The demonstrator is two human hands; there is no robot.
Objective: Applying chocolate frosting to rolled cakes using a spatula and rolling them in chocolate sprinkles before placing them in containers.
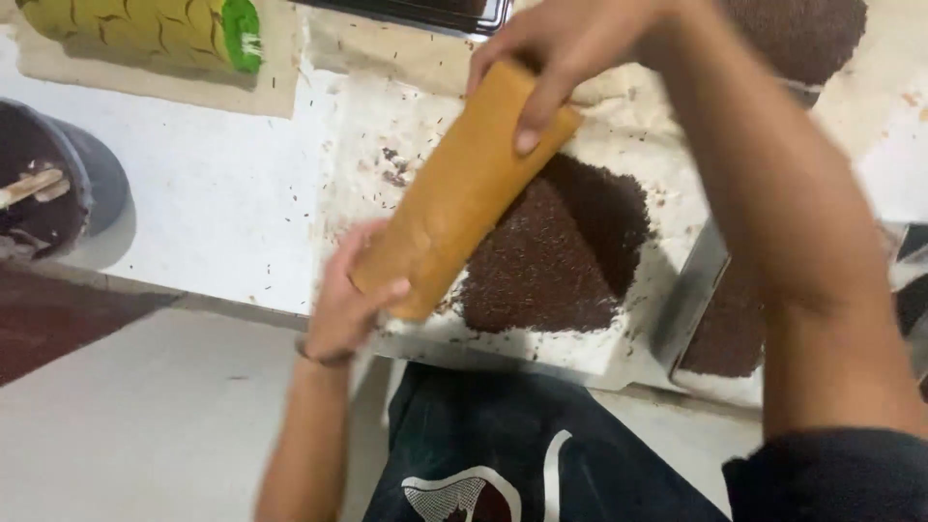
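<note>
Hands first: your left hand [348, 309] cups the near end of a long, plain tan sponge-cake roll [464, 188], fingers curled snugly under and around it, while your right hand [561, 43] clamps the far end from above, thumb pressed on its top face. Between them you hold the roll slanting, near end low on the left and far end higher on the right, just above a sheet of white paper [599, 353] on the white worktop [213, 203]. Right beside the roll, on that paper, lies a dark brown heap of chocolate sprinkles [565, 251]; whether the roll touches the heap you cannot tell. A metal tray [691, 300] of more sprinkles sits to your right. At the far left corner rests a yellow patterned cake roll with a green end [145, 29], and a dark round bucket [58, 184] with a wooden stick stands at the left edge.
</note>
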